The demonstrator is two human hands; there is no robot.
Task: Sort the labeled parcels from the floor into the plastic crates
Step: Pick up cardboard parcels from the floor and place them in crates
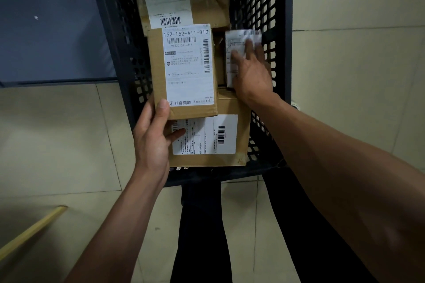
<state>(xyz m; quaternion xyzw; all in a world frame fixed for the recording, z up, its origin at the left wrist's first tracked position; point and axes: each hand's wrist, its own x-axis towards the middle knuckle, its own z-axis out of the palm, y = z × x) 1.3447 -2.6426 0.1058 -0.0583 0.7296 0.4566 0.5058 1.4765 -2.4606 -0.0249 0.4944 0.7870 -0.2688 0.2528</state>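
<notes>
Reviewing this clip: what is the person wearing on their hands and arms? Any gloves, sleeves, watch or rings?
Nothing shows on either one. The left hand and right hand are bare, without gloves or visible rings. Both forearms are uncovered up to the frame edge, with no sleeve, watch or wristband in view.

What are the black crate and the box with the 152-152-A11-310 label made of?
The black crate looks like moulded plastic: matte walls pierced by a regular grid of slots. The box in the left hand looks like plain brown cardboard, with a white, probably paper, printed label.
</notes>
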